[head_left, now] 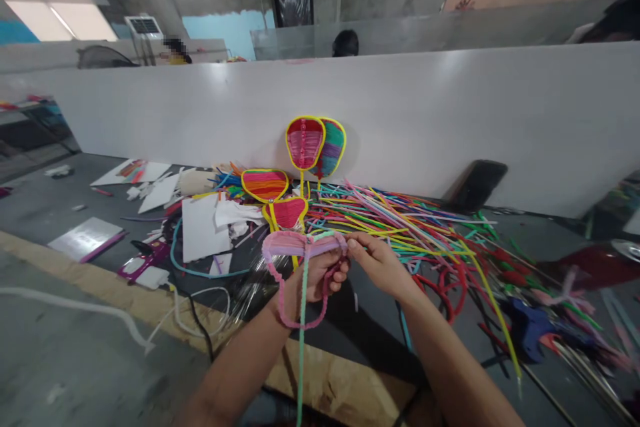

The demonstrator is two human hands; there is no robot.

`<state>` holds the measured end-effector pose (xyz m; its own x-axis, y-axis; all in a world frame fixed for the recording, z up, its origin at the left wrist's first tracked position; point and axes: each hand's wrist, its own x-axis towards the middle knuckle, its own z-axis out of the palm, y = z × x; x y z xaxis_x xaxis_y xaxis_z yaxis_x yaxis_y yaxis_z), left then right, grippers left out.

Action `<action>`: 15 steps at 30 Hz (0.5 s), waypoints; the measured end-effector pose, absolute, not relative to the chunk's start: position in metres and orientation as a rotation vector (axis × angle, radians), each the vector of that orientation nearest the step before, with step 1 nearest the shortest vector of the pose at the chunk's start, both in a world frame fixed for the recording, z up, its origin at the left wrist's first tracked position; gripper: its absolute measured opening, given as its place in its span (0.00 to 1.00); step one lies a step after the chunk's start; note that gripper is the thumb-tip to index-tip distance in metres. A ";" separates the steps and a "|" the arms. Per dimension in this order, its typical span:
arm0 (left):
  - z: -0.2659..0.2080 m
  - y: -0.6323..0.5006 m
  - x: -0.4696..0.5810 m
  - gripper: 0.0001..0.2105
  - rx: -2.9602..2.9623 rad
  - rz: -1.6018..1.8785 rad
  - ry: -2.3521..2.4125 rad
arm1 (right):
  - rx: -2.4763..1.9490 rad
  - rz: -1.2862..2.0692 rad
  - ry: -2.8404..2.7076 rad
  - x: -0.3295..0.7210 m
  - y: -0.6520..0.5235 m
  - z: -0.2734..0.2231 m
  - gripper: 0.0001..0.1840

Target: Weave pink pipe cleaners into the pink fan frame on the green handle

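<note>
Over the table's front edge my left hand (326, 275) is closed around a half-filled pipe-cleaner shape (281, 244), supporting it from behind. Its outline is pink to dark pink, with pink and lilac rows across the top and an open lower part. A pale green pipe-cleaner stem (302, 353) runs down its middle and hangs below. At the shape's upper right corner, my right hand (377, 263) pinches the pipe cleaner between thumb and fingers. Just beyond are yellow-edged pipe-cleaner pieces: one orange-red (265, 184), one pink (292, 213).
Against the white partition (210, 113) lean a red-pink piece (305, 141) and a teal-purple piece (335, 145). Loose pipe cleaners (370, 213) spread rightward. A black phone (477, 185) leans at right, near a blue tool (530, 328). White sheets (205, 230) lie left. People sit behind the partition.
</note>
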<state>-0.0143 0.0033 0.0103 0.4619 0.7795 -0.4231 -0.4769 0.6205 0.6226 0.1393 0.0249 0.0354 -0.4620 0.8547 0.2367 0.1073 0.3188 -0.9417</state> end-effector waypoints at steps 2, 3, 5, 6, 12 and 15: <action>0.007 0.003 -0.011 0.13 0.471 0.800 0.771 | -0.875 1.297 -1.765 0.138 0.023 0.037 0.16; 0.006 0.002 -0.009 0.13 0.480 0.797 0.781 | -0.893 1.329 -1.742 0.138 0.022 0.038 0.17; 0.007 -0.001 -0.007 0.13 0.505 0.811 0.792 | -0.933 1.328 -1.714 0.138 0.021 0.038 0.17; 0.008 -0.003 -0.006 0.13 0.522 0.829 0.792 | -0.950 1.303 -1.716 0.138 0.021 0.038 0.17; 0.014 -0.013 -0.019 0.08 0.550 0.930 0.727 | -0.999 1.158 -1.712 0.144 0.025 0.040 0.19; 0.009 -0.020 -0.039 0.16 0.527 0.916 0.708 | -1.007 1.109 -1.698 0.147 0.029 0.040 0.19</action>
<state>-0.0387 -0.0199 0.0090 0.4152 0.8510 -0.3215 -0.5259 0.5129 0.6785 0.1470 0.0287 0.0401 -0.3152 0.9232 0.2199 0.1702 0.2829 -0.9439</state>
